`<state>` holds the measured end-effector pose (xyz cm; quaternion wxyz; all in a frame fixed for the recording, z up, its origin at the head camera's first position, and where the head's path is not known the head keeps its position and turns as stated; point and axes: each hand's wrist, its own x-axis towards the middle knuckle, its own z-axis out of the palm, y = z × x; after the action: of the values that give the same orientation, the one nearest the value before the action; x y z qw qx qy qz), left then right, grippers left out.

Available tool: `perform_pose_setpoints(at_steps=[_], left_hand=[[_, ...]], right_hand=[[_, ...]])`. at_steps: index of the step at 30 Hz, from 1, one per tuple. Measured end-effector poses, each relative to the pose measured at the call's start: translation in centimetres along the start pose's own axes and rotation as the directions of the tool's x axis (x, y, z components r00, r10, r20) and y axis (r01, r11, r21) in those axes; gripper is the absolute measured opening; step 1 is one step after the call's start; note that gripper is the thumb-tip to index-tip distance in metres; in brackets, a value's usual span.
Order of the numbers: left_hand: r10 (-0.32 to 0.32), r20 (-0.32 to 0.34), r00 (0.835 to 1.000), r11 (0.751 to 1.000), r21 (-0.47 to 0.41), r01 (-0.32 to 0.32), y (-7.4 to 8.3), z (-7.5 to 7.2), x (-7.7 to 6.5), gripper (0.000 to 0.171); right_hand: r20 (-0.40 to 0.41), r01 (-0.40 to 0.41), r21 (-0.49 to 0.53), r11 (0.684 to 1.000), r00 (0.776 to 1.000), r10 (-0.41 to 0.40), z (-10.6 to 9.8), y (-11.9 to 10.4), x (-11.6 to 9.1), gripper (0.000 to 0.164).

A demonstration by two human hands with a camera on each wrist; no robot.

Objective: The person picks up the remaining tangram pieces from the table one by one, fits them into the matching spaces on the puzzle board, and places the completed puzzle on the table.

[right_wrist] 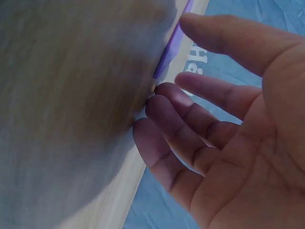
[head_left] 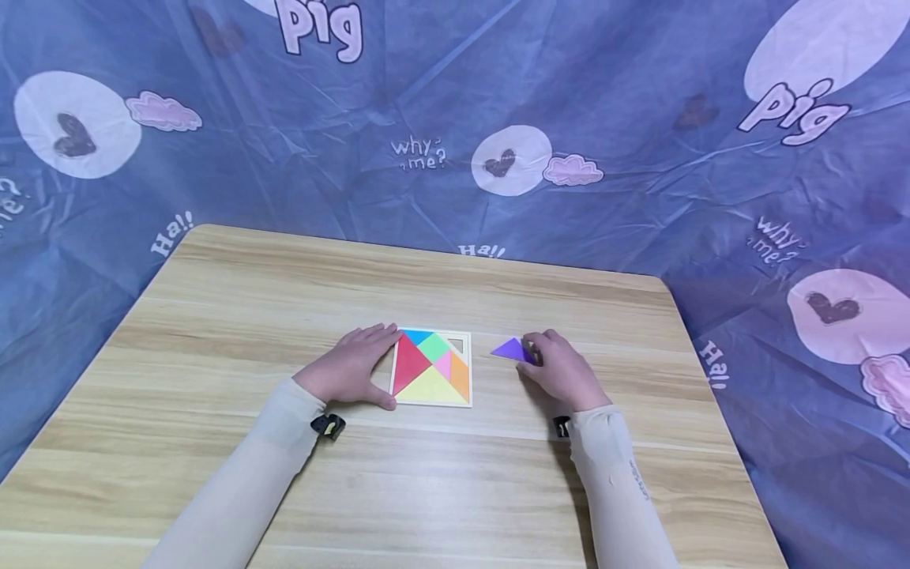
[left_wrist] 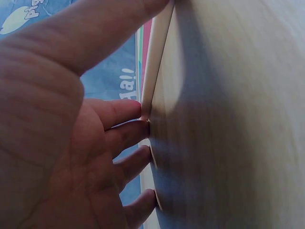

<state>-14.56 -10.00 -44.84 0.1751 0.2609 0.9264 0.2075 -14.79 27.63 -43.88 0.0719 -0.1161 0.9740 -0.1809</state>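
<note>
A square tangram tray (head_left: 470, 379) with a pale frame lies on the table, holding red, blue, green, pink, orange and yellow pieces. A small corner at its upper right shows no coloured piece. My left hand (head_left: 355, 365) rests at the tray's left side, thumb and fingers spread, fingertips touching the edge (left_wrist: 157, 62). To the right of the tray, a purple triangle (head_left: 510, 348) lies apart from it, flat or nearly so. My right hand (head_left: 566, 371) holds its right end between thumb and index finger; the other fingers bend down to the tabletop.
The wood-grain table (head_left: 441, 490) extends around the tray on all sides. Behind it hangs a blue printed cloth (head_left: 426, 95), which also falls along both sides. Dark wrist devices (head_left: 328, 427) sit at both cuffs.
</note>
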Motion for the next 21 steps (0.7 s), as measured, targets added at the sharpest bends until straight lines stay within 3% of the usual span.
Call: perform_pose_setpoints(at_steps=[2,9,14,21], left_hand=[[-0.004,0.003,1.000,1.000,0.000,0.004,0.02,0.04,0.01,0.120],[0.000,-0.009,1.000,1.000,-0.005,0.000,0.06,0.08,0.05,0.120],[-0.009,-0.007,1.000,1.000,-0.006,0.009,0.09,0.04,0.05,0.120],[-0.005,0.001,1.000,1.000,-0.001,0.005,0.07,0.16,0.08,0.120]], right_hand=[[0.010,0.008,-0.010,1.000,1.000,-0.008,0.09,0.08,0.00,0.043],[0.070,0.033,-0.044,0.999,0.997,-0.030,0.12,-0.05,0.18,0.063],[0.093,0.022,-0.043,0.999,0.996,-0.017,0.15,-0.34,0.31,0.057],[0.059,0.008,0.012,1.000,0.998,-0.008,0.64,-0.39,0.41,0.045]])
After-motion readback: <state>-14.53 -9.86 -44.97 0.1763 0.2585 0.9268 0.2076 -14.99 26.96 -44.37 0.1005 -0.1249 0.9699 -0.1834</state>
